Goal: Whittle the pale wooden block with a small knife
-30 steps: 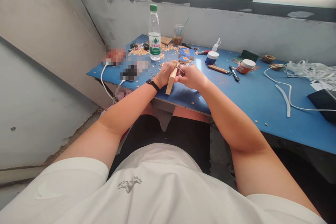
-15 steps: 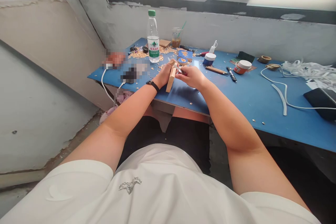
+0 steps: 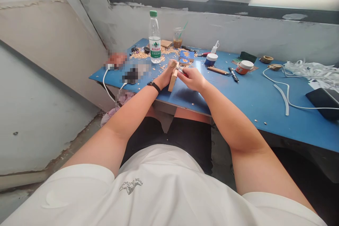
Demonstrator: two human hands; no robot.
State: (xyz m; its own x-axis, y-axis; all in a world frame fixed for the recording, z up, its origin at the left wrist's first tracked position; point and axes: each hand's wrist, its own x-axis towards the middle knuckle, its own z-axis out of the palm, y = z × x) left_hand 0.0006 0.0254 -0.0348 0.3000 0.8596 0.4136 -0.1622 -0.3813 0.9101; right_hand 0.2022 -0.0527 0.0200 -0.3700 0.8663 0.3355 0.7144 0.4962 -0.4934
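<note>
My left hand (image 3: 166, 74), with a black watch on its wrist, is closed round a pale wooden block (image 3: 173, 80) held near the table's front edge. The block slants, its lower end toward me. Against its upper right side my right hand (image 3: 194, 78) is closed on a carving knife (image 3: 183, 73) with a red handle. Most of the handle lies hidden in the fingers, and little of the blade shows. Behind the hands are wood shavings (image 3: 140, 53) and a blue box (image 3: 186, 55) with an orange pattern.
On the blue table (image 3: 233, 93) stand a water bottle (image 3: 155, 39), a cup with a straw (image 3: 177, 38), a blue jar (image 3: 211, 59) and an orange-labelled jar (image 3: 244, 67). A wooden-handled tool (image 3: 218, 70) and a pen (image 3: 233, 75) lie right. White cable (image 3: 288, 93) crosses the right side.
The knife has shifted slightly along the block and its blade shows less than before. My right hand has turned a little; my left hand keeps its hold.
</note>
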